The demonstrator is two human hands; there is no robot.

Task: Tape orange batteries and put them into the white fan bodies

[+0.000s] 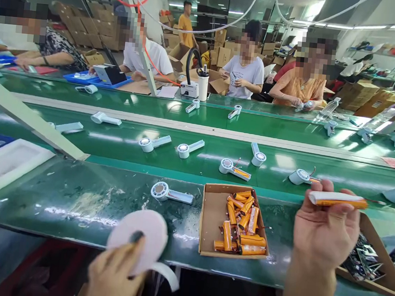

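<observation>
At the bench's front edge, my left hand is closed on a roll of white tape, its fingers at the core; a loose tail curls down from the roll. My right hand, raised with the palm up, pinches an orange battery with a white strip along its top side and a thin lead at its right end. Between the hands sits a cardboard tray of several orange batteries. To its left lies a light-blue handheld fan with its handle open.
Several fan bodies lie on the green conveyor beyond the bench. A box of circuit boards stands beside my right forearm. A white foam tray is at left, below a slanted metal post. Co-workers sit across the line.
</observation>
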